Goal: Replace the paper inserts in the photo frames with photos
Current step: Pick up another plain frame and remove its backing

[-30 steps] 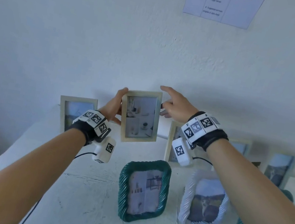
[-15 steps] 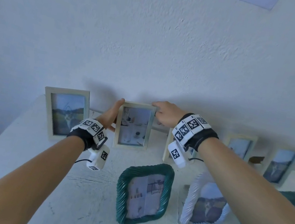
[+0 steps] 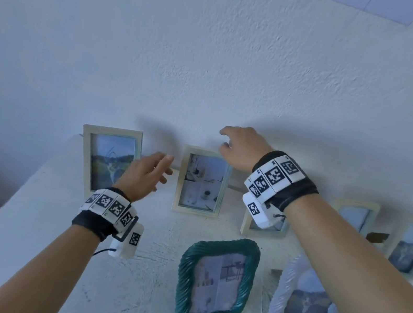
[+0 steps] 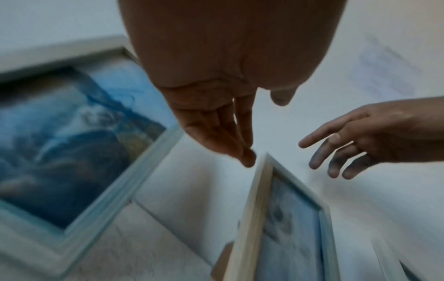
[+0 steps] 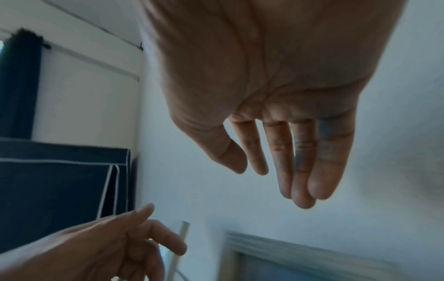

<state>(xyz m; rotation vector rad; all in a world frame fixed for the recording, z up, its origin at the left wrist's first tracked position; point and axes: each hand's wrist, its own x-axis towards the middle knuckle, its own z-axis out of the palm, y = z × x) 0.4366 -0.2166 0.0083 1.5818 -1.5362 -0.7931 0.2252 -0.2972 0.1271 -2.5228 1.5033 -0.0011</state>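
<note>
A: Where's the frame (image 3: 203,182)?

B: Standing upright on the table (image 3: 146,270), back row, near the wall (image 3: 216,61). Long axis vertical. Interior print inside, looks like a paper insert rather than a photo, but that's my reading.

A: Hands?

B: Left hand (image 3: 144,177) sits just left of it, level with the upper half, fingers extended and loose, holding nothing. In the left wrist view the fingertips (image 4: 247,157) are right at the frame's top corner; touching or a hair off, cannot tell. Right hand (image 3: 245,149) is above the top right corner, fingers straight and slightly spread, empty, clear of the frame.

A: So which way does the frame lie from the fingers?

B: Right of the left fingers, below and slightly left of the right ones. The two hands bracket its top edge.

A: Nearer hand?

B: Left, by the wrist view. The right is higher.

A: Neighbours?

B: Landscape frame (image 3: 109,160) well to the left, another frame (image 3: 265,223) to the right, partly behind the right wrist. Green frame (image 3: 216,279) in front also seems to hold paper.

A: Next?

B: Likely a grip on either long side. Nothing crowds those edges.
</note>
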